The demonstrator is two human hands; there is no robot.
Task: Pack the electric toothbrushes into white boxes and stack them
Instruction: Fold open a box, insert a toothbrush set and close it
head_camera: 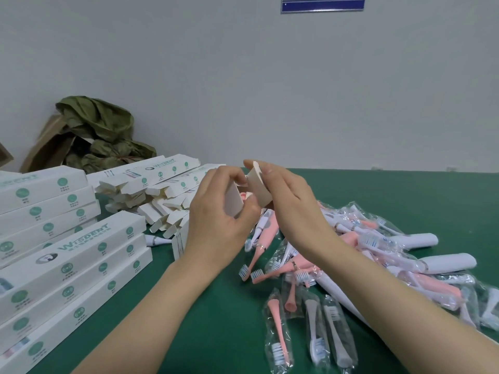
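Head view, the only one.

- Left hand (216,214) is raised over the green table (216,319). Its fingers and thumb are curled round the upper end of a white box (234,202), in a firm hold.
- Right hand (293,203) pinches the box's tan-lined end flap (259,190) between thumb and fingertips. The flap is bent up and stands open.
- The box's open end faces up and towards the camera. Its long axis seems to run down and left behind the left hand. A white printed end (178,240) shows below that wrist, but I cannot tell whether it belongs to the same box.
- The pink toothbrush (243,196) sits inside the open mouth, between the two hands. Only a small pink patch shows, so its direction cannot be read.
- On the left, the near stack (78,268) is made of closed white boxes with green print. They lie flat, with long axes running from near-left to far-right. The far stack (46,206) sits just behind it and lies the same way.
- Beyond the hands is a heap of empty boxes (162,195) with flaps open, lying at mixed angles.
- On the right, the toothbrush pile (378,265) holds pink and white handles in clear bags, crossing one another. Bagged brush heads (310,333) lie nearest the camera, bristles towards it.
- At the back left, an olive bag (94,130) is slumped against the wall. A blue sign (322,4) sits at the top edge.
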